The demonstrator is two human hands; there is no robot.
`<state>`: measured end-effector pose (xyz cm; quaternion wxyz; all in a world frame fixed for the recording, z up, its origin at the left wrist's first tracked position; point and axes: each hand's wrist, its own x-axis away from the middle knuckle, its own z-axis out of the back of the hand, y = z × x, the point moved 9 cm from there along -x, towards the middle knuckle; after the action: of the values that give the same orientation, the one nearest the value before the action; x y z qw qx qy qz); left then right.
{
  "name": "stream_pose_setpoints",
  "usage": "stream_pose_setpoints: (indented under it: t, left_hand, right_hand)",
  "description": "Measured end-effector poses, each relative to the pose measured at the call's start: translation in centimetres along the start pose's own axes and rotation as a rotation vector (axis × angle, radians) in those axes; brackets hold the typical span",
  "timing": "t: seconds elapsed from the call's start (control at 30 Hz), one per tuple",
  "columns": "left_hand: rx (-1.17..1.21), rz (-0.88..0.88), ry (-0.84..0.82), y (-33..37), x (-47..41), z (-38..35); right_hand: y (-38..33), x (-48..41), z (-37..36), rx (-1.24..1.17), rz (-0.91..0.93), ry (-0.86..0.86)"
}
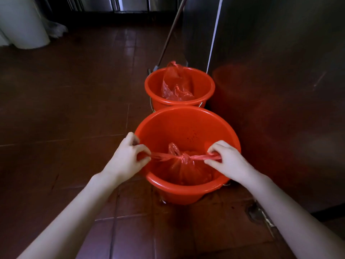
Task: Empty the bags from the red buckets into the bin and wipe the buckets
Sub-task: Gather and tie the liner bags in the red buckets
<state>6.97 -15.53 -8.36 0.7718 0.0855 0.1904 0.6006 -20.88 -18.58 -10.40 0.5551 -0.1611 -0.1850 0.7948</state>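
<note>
Two red buckets stand on the tiled floor. The near bucket (188,126) holds a red plastic bag (183,168) with a knot at its top. My left hand (128,156) grips the bag's left handle strand and my right hand (224,157) grips the right strand; both strands are stretched taut sideways from the knot. The far bucket (155,86) behind it holds a second red bag (176,83), standing upright and loose at the top.
A steel cabinet wall (280,71) rises right beside both buckets. A mop handle (171,32) leans behind the far bucket. A white bin with a liner (24,25) stands at the far left. A floor drain (256,214) lies near right on the brown tiles.
</note>
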Motion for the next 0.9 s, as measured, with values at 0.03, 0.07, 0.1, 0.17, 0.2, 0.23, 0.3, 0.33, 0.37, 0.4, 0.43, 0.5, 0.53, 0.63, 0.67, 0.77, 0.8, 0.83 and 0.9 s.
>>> stream_pose_setpoints:
  t: [0.03, 0.07, 0.1, 0.17, 0.2, 0.23, 0.3, 0.33, 0.37, 0.4, 0.43, 0.5, 0.53, 0.63, 0.67, 0.77, 0.8, 0.83, 0.9]
  left_hand:
    - [-0.045, -0.006, -0.002, 0.5, 0.5, 0.1]
    - [-0.087, -0.016, 0.0, 1.1, 0.9, 0.3]
    - [-0.111, -0.036, 0.011, 1.9, 1.3, 0.4]
    - [-0.103, -0.094, 0.011, 4.0, 1.9, 0.0]
    - [-0.075, -0.121, -0.021, 5.0, 2.1, -0.8]
    - [-0.031, -0.139, -0.081, 6.0, 2.3, -1.8]
    - [0.056, -0.149, -0.235, 7.1, 2.8, -4.1]
    - [0.077, -0.156, -0.294, 7.3, 3.1, -4.8]
    - [0.096, -0.165, -0.326, 7.3, 3.3, -5.2]
    - [0.121, -0.168, -0.337, 7.2, 3.5, -5.2]
    - [0.14, -0.169, -0.341, 7.0, 3.6, -5.2]
    - [0.126, -0.176, -0.336, 6.8, 3.8, -5.0]
    - [0.101, -0.174, -0.33, 6.7, 3.9, -4.8]
    - [0.019, -0.141, -0.326, 6.0, 4.4, -4.3]
    - [0.002, -0.124, -0.324, 5.7, 4.7, -4.0]
    - [-0.072, -0.08, -0.296, 4.4, 6.0, -3.0]
    - [-0.093, -0.06, -0.274, 3.9, 6.5, -2.6]
    - [-0.108, -0.033, -0.247, 3.4, 6.9, -2.2]
    - [-0.13, 0.044, -0.184, 2.1, 7.4, -1.6]
  right_hand:
    - [0.4, 0.9, 0.5, 0.032, 0.006, 0.031]
    - [1.0, 2.0, 1.2, 0.056, -0.015, 0.069]
    - [1.7, 3.1, 1.9, 0.059, -0.053, 0.107]
    - [3.1, 5.2, 2.3, 0.011, -0.146, 0.118]
    - [3.4, 5.8, 2.0, -0.028, -0.177, 0.089]
    - [3.5, 6.3, 1.6, -0.06, -0.194, 0.057]
    - [3.3, 6.5, 1.4, -0.083, -0.206, 0.024]
    - [3.2, 6.4, 1.4, -0.079, -0.209, 0.01]
    - [3.1, 6.4, 1.3, -0.066, -0.214, -0.006]
    - [3.1, 6.4, 1.2, -0.051, -0.216, -0.018]
    - [3.1, 6.4, 1.1, -0.042, -0.215, -0.02]
    - [2.8, 6.2, 0.9, -0.044, -0.194, -0.009]
    - [2.5, 5.9, 0.8, -0.054, -0.18, -0.012]
    - [1.2, 4.1, -0.1, -0.088, -0.15, -0.071]
    - [0.7, 3.3, -0.4, -0.098, -0.133, -0.095]
    - [-1.3, 0.9, -1.7, -0.131, -0.056, -0.153]
    - [-2.0, 0.0, -2.1, -0.137, -0.03, -0.162]
    - [-2.8, -0.9, -2.6, -0.141, -0.007, -0.163]
    - [-4.3, -2.6, -3.2, -0.146, 0.03, -0.127]
